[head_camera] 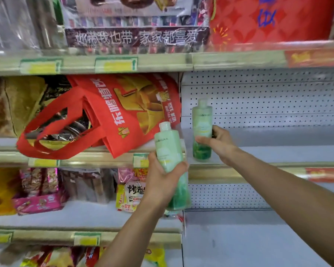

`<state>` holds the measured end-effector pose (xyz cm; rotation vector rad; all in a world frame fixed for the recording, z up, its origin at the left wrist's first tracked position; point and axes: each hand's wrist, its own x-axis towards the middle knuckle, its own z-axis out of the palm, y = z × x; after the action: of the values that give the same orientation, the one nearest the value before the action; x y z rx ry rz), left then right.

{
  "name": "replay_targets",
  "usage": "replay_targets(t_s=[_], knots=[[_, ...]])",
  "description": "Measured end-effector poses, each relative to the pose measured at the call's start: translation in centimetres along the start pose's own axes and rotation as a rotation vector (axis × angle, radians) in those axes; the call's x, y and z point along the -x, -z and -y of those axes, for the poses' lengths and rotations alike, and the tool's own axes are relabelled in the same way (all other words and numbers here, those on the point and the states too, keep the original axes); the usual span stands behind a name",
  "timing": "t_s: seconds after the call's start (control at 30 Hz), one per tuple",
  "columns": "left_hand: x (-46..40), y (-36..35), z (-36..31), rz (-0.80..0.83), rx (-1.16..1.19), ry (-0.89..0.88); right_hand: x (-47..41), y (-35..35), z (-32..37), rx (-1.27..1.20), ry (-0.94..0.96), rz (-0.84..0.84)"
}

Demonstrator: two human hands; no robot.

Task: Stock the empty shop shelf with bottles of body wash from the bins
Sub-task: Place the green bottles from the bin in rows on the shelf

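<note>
body wash bottles, two of them, pale green with white caps, are both in the person's hands at the white shelf. the right hand [218, 143] is wrapped around the lower half of the standing bottle [202, 130], thumb across the front and fingers behind it; that bottle is upright with its base on the shelf board [278, 154], at the far left end of the bay, just beside the upright divider. behind it is the white pegboard back panel [268, 97], dotted with small holes.

the left hand [162, 176] grips the second bottle [171, 164] around its middle, thumb on the left side and fingers curled over the right. this bottle is held in the air in front of the shelf edge, tilted slightly with its cap leaning left, lower and nearer the camera than the standing one. the two bottles are near each other but apart. a brand word is printed near its shoulder, though the blur leaves it only partly legible.

left of the divider, a red tote bag [108, 116] with yellow print leans over the neighbouring shelf, its handles hanging past the edge. below it sit packaged snacks [131, 191]. a red gift box [268, 22] stands on the top shelf.
</note>
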<state>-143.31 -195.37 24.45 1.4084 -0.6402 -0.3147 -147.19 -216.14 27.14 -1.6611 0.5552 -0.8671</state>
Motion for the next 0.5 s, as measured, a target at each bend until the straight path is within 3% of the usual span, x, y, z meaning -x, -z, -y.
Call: replay_targets(t_s=[0.5], knots=[[-5.6,-3.1,0.4,-0.099,0.016,0.013,-10.6,-0.4,-2.5,0.206,0.005,0.147]])
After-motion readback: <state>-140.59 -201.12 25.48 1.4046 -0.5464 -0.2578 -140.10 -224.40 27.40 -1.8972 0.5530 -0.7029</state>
